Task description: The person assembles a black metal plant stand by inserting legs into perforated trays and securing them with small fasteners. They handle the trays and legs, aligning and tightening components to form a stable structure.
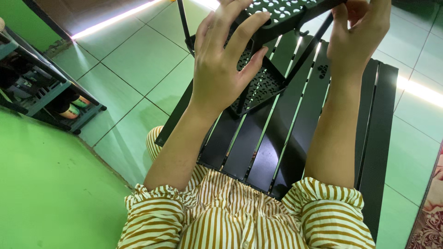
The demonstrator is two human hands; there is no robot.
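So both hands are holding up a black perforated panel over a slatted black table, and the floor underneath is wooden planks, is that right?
Not quite. The head view shows the floor is pale square tiles, not wooden planks. The rest holds: the left hand and right hand grip a black perforated panel above the slatted black table.

Matt black perforated plastic panel (281,11), glossy black slatted tabletop (295,133), shiny floor tiles (138,60)

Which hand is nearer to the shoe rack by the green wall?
Left. The left hand grips the black perforated panel on the side toward the shoe rack; the right hand is farther across.
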